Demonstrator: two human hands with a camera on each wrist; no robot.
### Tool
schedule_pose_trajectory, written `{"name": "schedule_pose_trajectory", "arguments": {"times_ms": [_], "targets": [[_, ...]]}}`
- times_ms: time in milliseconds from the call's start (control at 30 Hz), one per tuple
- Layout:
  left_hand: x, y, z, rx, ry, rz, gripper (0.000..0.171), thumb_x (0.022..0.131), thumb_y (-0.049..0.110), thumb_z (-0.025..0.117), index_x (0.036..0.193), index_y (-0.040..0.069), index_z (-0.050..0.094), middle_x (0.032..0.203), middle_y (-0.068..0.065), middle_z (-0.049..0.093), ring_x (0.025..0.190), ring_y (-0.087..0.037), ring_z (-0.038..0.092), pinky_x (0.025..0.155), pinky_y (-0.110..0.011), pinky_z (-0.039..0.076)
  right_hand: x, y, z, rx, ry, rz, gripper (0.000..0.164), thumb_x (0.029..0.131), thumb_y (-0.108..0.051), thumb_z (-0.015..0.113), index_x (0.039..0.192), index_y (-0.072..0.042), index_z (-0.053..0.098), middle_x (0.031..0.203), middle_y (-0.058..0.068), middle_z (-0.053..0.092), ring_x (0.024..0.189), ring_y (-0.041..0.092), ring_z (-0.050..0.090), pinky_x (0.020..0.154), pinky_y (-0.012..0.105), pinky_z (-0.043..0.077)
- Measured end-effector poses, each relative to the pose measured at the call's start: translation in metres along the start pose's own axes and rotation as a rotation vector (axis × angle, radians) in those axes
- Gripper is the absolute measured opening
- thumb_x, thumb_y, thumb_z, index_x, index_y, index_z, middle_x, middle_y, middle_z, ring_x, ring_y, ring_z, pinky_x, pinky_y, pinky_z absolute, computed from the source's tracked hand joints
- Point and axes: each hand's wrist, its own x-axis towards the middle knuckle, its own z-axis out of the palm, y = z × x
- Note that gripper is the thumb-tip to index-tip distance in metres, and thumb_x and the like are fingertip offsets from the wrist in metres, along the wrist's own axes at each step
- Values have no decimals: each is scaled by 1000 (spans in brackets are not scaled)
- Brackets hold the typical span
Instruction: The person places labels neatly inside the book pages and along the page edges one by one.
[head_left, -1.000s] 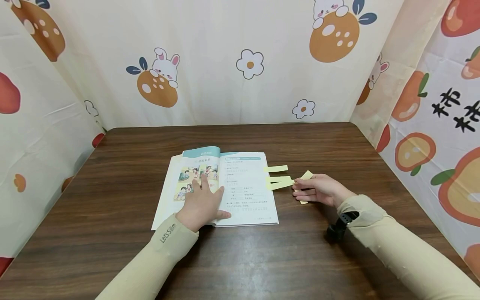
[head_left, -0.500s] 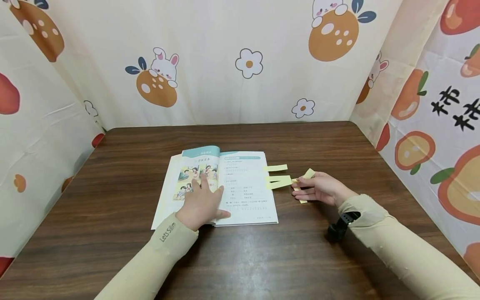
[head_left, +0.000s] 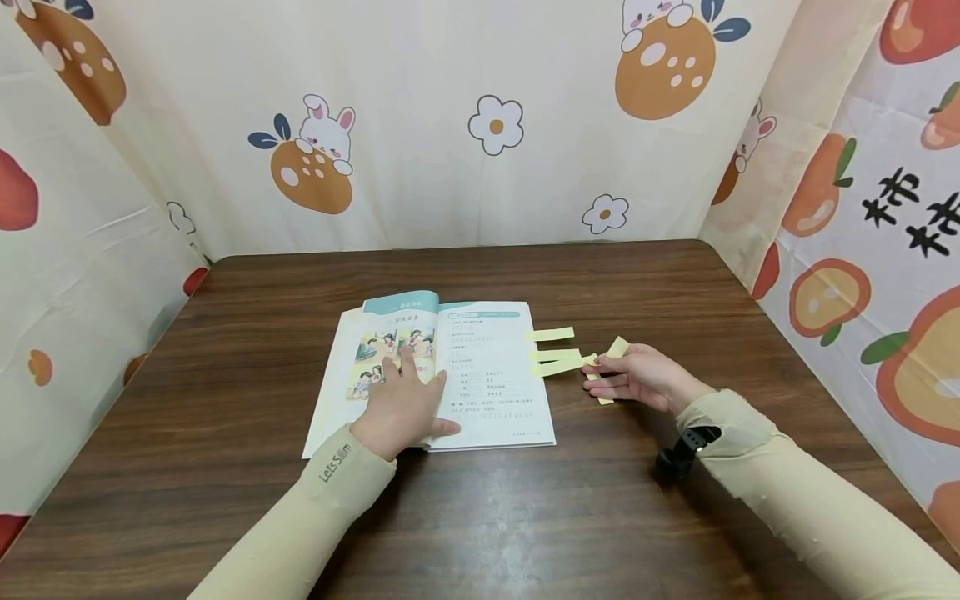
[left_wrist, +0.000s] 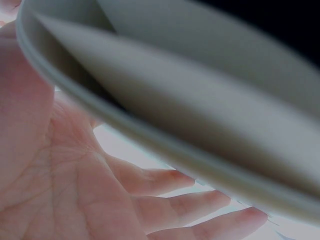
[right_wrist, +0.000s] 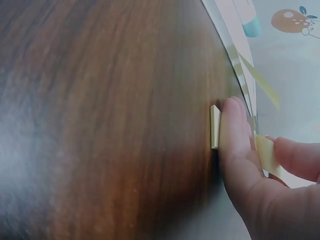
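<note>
An open book (head_left: pixel 491 392) with printed pages lies on the table. My left hand (head_left: pixel 401 404) rests spread on its illustrated left page, the thumb reaching over the centre fold. In the left wrist view the palm and fingers of that hand (left_wrist: pixel 95 185) appear beside the book's curved page edges (left_wrist: pixel 165 137). Off the book's right edge, my right hand (head_left: pixel 648 379) pinches a yellow sticky note strip (right_wrist: pixel 267 152) between thumb and finger. Beneath its fingers a small pad of yellow sticky notes (right_wrist: pixel 215 127) sits on the table, partly hidden in the head view.
Several yellow strips stick out from the book's right edge, among them an upper sticky tab (head_left: pixel 553 334). The brown wooden table (head_left: pixel 480 533) extends around the book. Patterned curtains (head_left: pixel 420 183) hang behind it and at both sides. A black wrist device (head_left: pixel 684 450) is on the right wrist.
The right hand has shifted very slightly up, still pinching the yellow strip. The left hand stays on the page. The whole head view has drifted a little.
</note>
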Motion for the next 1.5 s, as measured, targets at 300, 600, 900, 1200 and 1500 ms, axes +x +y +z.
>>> {"name": "schedule_pose_trajectory", "arguments": {"times_ms": [300,600,900,1200,1500], "targets": [[1,-2,2,10,3,3,84,78,61,73,145,14,52,151,-44,22,133,-65,31,87,-67,49,-1,3,1,-37,13,-9,21,103,-14,52,116,1,58,103,3,72,93,16,73,89,31,57],[3,1,3,14,0,12,86,77,63,73,145,16,51,151,-43,22,133,-64,31,88,-67,49,-6,0,-10,-8,-36,35,91,101,-62,32,146,16,27,116,8,65,104,19,68,96,32,54],[2,0,0,10,3,4,86,77,62,74,146,15,51,151,-43,22,134,-64,30,88,-67,49,-7,-6,9,-88,27,-87,27,100,-5,55,122,6,45,97,3,72,83,12,72,80,23,58],[3,-3,1,3,10,2,86,77,62,74,146,15,51,151,-44,22,134,-64,29,89,-67,48,3,-5,38,-236,52,-101,15,97,-10,62,106,1,66,93,6,70,69,15,69,70,25,59],[2,-3,1,-2,0,-11,86,77,63,74,146,16,50,152,-42,21,135,-63,30,89,-67,48,-2,-23,46,-202,132,-162,11,91,-11,70,101,-9,75,82,-6,71,63,5,59,59,17,49]]}}
